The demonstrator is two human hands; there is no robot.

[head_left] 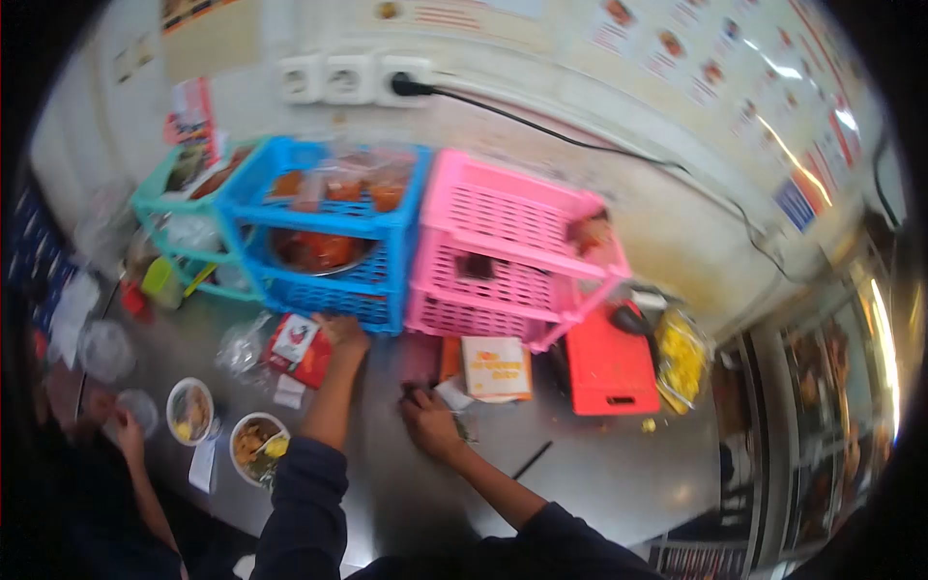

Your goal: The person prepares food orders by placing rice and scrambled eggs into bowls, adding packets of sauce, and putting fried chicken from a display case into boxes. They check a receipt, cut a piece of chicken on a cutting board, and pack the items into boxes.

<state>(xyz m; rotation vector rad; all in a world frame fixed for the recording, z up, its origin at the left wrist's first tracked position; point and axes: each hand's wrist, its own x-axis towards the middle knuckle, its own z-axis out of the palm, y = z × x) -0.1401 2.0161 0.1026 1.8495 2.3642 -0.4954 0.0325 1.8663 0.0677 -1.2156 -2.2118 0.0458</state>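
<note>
My left hand (340,335) reaches forward to a red packet (302,353) with a white label, just in front of the blue rack (338,227). Its fingers are blurred against the packet's edge, so its grip cannot be made out. Bent fingers of my right hand (430,422) close on something dark and small at the steel counter (570,483). Right beside that hand are a clear wrapper and a white and orange box (496,367). Two bowls of food, one (259,449) near my left forearm and one (189,411) farther left, stand on the counter.
A pink rack (503,242) and a green rack (198,222) flank the blue one. A red cutting board (612,365) and a bag of yellow food (681,358) are at the right. A dark stick (533,460) lies by my right forearm. A co-worker's hands (124,425) are at the left.
</note>
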